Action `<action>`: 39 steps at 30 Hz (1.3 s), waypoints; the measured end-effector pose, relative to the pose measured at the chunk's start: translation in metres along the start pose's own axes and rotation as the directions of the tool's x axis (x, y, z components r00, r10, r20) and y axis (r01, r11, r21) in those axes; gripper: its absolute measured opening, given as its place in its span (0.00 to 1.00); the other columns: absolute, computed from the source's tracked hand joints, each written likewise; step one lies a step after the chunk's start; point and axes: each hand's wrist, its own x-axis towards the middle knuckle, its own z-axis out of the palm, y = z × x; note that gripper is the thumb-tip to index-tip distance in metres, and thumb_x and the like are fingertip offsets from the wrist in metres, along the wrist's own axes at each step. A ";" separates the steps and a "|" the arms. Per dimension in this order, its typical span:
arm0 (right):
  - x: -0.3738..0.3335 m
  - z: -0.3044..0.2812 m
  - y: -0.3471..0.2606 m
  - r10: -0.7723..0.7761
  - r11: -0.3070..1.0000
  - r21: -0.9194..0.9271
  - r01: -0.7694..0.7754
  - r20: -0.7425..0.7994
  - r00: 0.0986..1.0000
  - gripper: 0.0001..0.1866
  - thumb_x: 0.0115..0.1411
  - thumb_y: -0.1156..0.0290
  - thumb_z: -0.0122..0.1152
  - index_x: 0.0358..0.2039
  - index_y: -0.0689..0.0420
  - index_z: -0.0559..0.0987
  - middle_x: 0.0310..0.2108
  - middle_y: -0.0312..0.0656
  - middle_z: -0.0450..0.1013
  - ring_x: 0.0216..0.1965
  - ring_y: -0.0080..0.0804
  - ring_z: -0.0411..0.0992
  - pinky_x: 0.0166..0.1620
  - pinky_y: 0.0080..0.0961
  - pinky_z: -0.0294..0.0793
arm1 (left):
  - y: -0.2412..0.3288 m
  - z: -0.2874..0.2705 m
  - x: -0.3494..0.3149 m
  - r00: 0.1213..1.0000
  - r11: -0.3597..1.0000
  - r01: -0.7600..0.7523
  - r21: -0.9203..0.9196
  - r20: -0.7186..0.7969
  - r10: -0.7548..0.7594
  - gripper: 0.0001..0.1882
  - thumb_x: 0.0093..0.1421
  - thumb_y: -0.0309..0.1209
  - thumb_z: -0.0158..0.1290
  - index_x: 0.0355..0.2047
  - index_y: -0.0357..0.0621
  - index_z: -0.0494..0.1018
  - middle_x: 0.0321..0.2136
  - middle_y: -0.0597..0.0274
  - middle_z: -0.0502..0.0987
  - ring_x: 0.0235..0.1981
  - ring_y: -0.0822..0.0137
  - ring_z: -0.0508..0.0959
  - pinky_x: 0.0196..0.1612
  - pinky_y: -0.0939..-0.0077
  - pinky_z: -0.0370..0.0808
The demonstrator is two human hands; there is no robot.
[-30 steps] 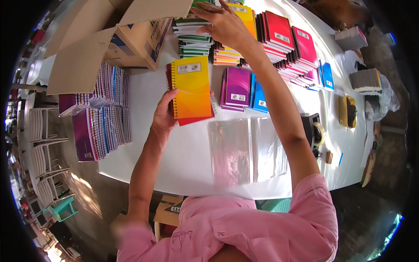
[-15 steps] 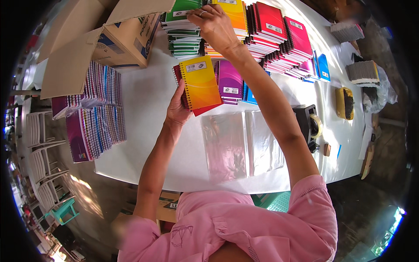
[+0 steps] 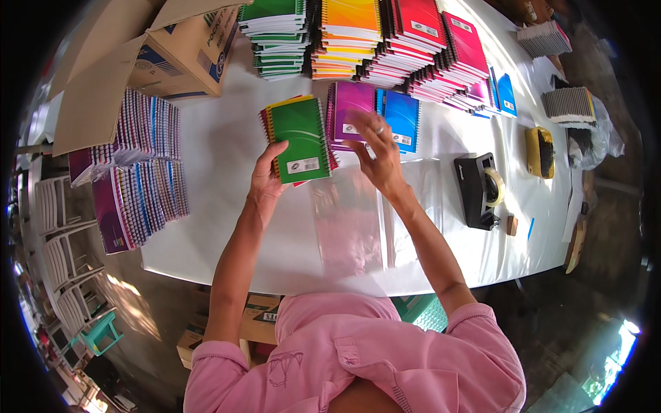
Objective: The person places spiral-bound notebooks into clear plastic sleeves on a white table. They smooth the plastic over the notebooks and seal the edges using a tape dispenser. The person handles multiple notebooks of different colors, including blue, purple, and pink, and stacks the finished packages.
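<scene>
My left hand (image 3: 267,175) grips a small fanned set of spiral notebooks, thumb on top. Uppermost is a green notebook (image 3: 301,134) with a white label; edges of a yellow one (image 3: 270,113) and reddish covers show beneath it. To their right, my right hand (image 3: 381,160) is empty, its fingers curved and apart, partly over a purple notebook stack (image 3: 352,103). Beside that stack lies a blue notebook pile (image 3: 401,118). Clear plastic sleeves (image 3: 348,234) lie flat on the white table (image 3: 227,241) below both hands.
Green (image 3: 275,45), yellow-orange (image 3: 346,48) and red notebook stacks (image 3: 413,38) line the far side. An open cardboard box (image 3: 182,65) and wrapped notebook bundles (image 3: 141,196) are at left. Rightward stand a black tape dispenser (image 3: 475,189) and a yellow block-like item (image 3: 540,151).
A green notebook now lies over the yellow one in my left hand. My right hand has come back from the far green stack toward the purple and blue notebooks. The view shifted slightly.
</scene>
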 end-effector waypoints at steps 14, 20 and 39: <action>0.062 -0.097 -0.006 -0.276 0.758 0.651 0.038 0.267 0.923 0.12 0.51 0.86 0.56 0.35 0.58 0.81 0.40 0.39 0.79 0.49 0.38 0.71 0.56 0.38 0.64 | -0.006 -0.036 -0.005 0.988 0.988 0.149 -0.043 -0.039 -0.151 0.35 0.56 0.51 0.58 0.56 0.40 0.66 0.50 0.56 0.74 0.50 0.61 0.74 0.53 0.62 0.73; 0.050 -0.064 0.022 -0.010 0.900 0.422 -0.105 0.261 0.965 0.13 0.51 0.84 0.59 0.38 0.60 0.81 0.54 0.44 0.69 0.56 0.42 0.64 0.57 0.41 0.65 | -0.059 -0.013 0.009 0.876 0.969 0.245 -0.010 0.430 -0.217 0.31 0.59 0.49 0.55 0.55 0.39 0.67 0.49 0.55 0.74 0.49 0.63 0.75 0.50 0.67 0.76; -0.034 -0.029 -0.018 0.491 0.854 0.259 -0.451 -0.113 0.864 0.10 0.57 0.76 0.61 0.35 0.64 0.69 0.32 0.47 0.68 0.32 0.40 0.69 0.37 0.31 0.73 | -0.064 0.012 0.021 0.996 0.999 0.047 -0.019 0.073 -0.046 0.27 0.55 0.32 0.61 0.53 0.39 0.66 0.47 0.53 0.74 0.49 0.58 0.75 0.53 0.60 0.74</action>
